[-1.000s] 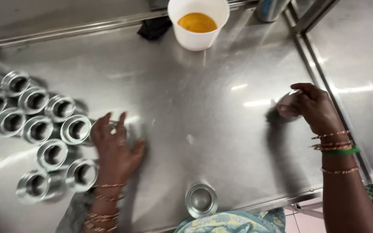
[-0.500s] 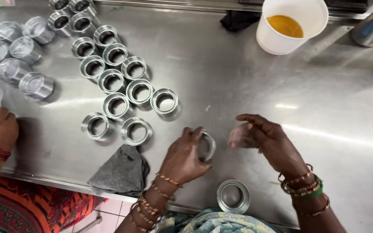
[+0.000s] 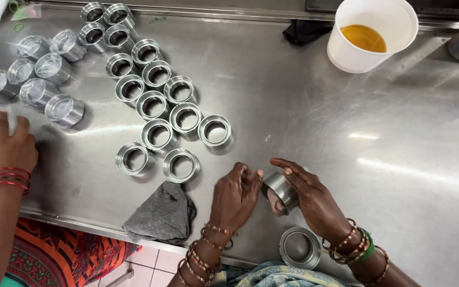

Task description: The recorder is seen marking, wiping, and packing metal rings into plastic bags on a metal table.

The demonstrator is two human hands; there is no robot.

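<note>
My right hand [image 3: 314,199] grips a short metal ring [image 3: 280,190], tilted on its side just above the steel table [image 3: 314,117]. My left hand [image 3: 236,194] is beside it, fingertips touching the ring's left edge. A flat round metal piece [image 3: 299,247] lies at the table's near edge below my right wrist. Several open metal rings [image 3: 157,101] stand in rows to the upper left of my hands. A grey cloth [image 3: 160,213] lies left of my left wrist.
A white cup of amber liquid [image 3: 370,34] stands at the back right. Several plastic-wrapped rings [image 3: 41,69] sit at the far left. Another person's hand [image 3: 9,149] with red bangles rests on clear plastic at the left edge. A dark cloth [image 3: 303,31] lies at the back.
The view swung left, showing the rows of rings and the other person's hand. My two hands came together around one metal ring, which my right hand now grips.
</note>
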